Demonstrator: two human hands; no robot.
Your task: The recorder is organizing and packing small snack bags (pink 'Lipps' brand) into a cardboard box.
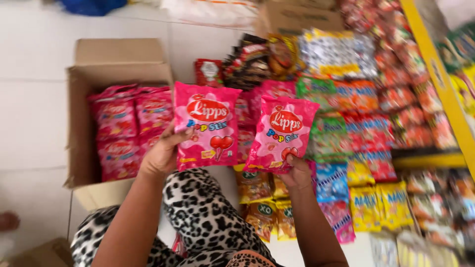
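My left hand [162, 153] grips the lower left edge of a pink candy bag [208, 126] with red hearts on it, held upright. A second, matching pink candy bag [280, 133] is pinched at its bottom by my right hand [298, 173] and tilts slightly right. Both bags hang above my lap, which is covered in leopard-print cloth [208, 217]. To the left stands an open cardboard box [79, 128] that holds several more of the same pink bags [126, 128].
Rows of snack packets lie on the white tiled floor: red and orange ones [396, 99], yellow ones [376, 205], silver ones [336, 52], brown ones [262, 202]. A yellow shelf edge [440, 84] runs along the right. Another cardboard box [292, 17] sits at the back.
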